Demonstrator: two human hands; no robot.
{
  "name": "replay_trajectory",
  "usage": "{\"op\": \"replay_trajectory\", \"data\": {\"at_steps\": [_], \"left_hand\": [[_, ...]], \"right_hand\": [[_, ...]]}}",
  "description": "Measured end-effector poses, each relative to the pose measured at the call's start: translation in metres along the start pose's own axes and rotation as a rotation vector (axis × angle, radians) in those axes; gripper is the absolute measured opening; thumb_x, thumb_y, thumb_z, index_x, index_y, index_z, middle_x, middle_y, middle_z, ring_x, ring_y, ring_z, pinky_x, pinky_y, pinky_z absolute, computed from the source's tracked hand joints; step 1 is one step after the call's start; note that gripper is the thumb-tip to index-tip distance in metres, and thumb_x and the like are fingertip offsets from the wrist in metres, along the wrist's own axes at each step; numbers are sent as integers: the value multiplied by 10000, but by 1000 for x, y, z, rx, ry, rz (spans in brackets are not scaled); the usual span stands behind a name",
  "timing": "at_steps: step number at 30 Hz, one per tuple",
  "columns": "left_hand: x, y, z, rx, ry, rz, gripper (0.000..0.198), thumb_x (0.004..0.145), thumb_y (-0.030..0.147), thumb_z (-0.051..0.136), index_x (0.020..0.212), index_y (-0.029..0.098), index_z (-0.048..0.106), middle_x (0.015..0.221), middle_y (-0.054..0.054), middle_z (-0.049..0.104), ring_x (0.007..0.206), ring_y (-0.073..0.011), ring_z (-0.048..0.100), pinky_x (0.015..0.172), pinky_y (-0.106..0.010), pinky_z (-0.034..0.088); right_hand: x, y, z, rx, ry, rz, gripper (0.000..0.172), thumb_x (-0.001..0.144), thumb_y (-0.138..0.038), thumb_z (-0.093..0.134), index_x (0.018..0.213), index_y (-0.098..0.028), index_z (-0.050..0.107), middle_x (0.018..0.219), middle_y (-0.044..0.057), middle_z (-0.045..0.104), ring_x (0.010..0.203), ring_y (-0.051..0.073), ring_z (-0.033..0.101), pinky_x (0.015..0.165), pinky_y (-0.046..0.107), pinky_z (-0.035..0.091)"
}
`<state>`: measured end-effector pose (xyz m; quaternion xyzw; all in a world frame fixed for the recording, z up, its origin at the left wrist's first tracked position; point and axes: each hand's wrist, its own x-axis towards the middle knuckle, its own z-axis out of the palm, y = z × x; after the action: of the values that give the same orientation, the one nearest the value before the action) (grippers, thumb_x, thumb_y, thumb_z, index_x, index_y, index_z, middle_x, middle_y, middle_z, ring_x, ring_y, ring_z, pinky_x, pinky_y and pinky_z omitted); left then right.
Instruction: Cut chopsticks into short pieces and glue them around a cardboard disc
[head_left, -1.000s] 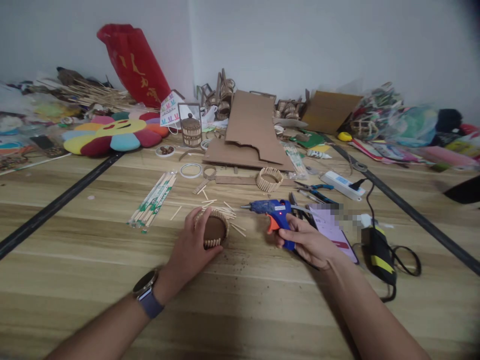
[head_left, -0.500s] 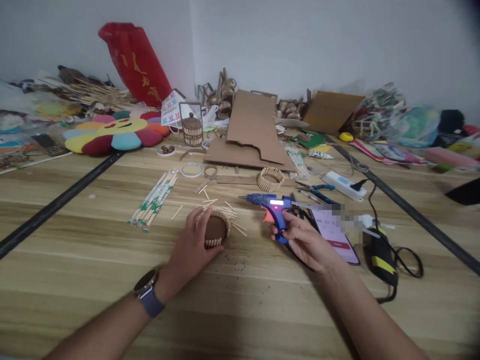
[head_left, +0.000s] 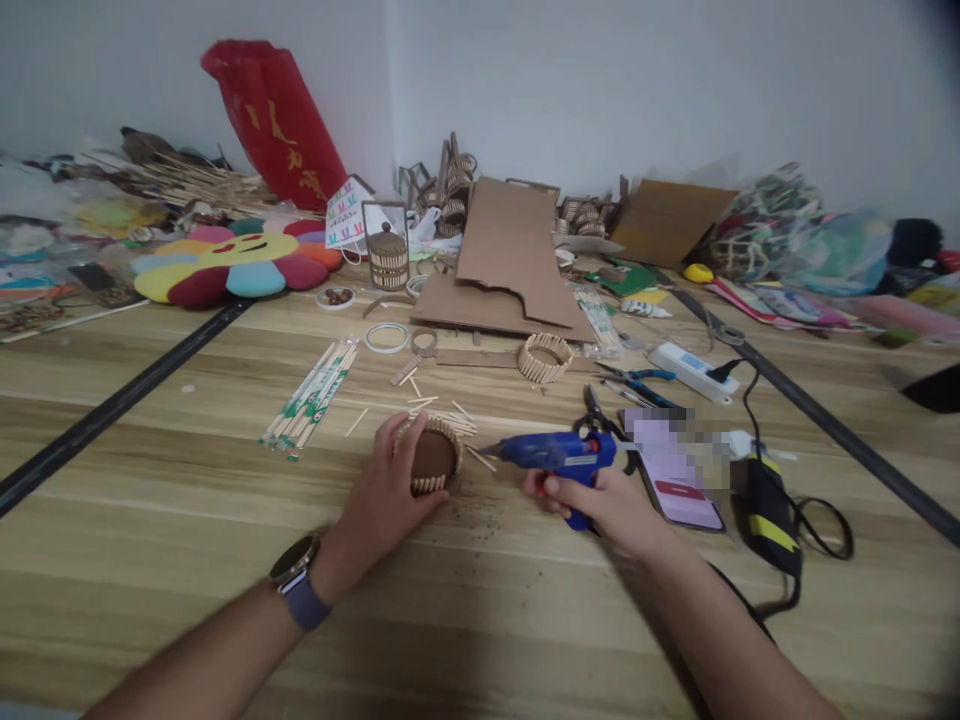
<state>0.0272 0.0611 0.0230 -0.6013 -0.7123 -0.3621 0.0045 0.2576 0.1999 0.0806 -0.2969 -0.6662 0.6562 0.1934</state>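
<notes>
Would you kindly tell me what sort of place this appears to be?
Probably a craft workspace: the right hand holds a blue glue gun, with packaged wooden sticks and cut cardboard on the table.

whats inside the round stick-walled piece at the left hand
A brown base shows inside the round stick-walled piece. The left hand covers its left side, so what lies there cannot be seen.

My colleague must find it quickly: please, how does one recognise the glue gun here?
Start at the wooden table, then find the right hand beside the phone. It grips the glue gun: blue and pistol-shaped, unlike the blue-handled pliers behind.
</notes>
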Motion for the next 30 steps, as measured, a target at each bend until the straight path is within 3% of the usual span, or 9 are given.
{"op": "replay_trajectory", "data": {"at_steps": [4,6,9,13,17,30], "left_hand": [[1,-2,1,4,13,12,1051,673,183,859,1509,285,230,1444,-167,394,1357,-376,418,1111,-604,392],[1,-2,1,8,21,20,1074,658,176,872,1510,283,227,1441,-169,396,1349,-377,425,1107,-602,395],[2,-3,0,6,33,29,1088,651,156,878,1510,284,222,1432,-165,404,1347,-372,428,1113,-596,388],[2,-4,0,1,36,28,1083,649,139,878,1509,271,231,1430,-168,404,1353,-367,423,1117,-584,388],[2,-5,0,-7,33,20,1083,646,125,875,1506,277,236,1429,-162,407,1356,-361,422,1121,-576,390],[2,-6,0,3,22,20,1081,657,128,872,1508,272,222,1436,-172,401,1360,-364,414,1117,-580,388]], "right_hand": [[3,6,7,-315,-82,-127,238,801,-432,701,860,-202,703,870,43,701,808,193,647,753,305,526],[5,13,9,-374,-78,-142,256,827,-442,663,919,-205,693,908,45,718,837,204,666,794,320,537],[7,22,12,-483,-64,-166,290,844,-455,639,977,-205,706,946,53,736,836,216,673,767,321,545],[8,26,15,-600,-66,-247,255,852,-435,637,859,-186,694,818,60,701,756,209,653,689,304,532],[8,26,18,-616,-84,-348,207,865,-387,641,841,-184,674,834,65,676,769,191,642,713,288,517],[7,33,27,-662,-57,-348,173,864,-362,652,802,-201,634,770,34,635,751,187,604,686,285,471]]}}
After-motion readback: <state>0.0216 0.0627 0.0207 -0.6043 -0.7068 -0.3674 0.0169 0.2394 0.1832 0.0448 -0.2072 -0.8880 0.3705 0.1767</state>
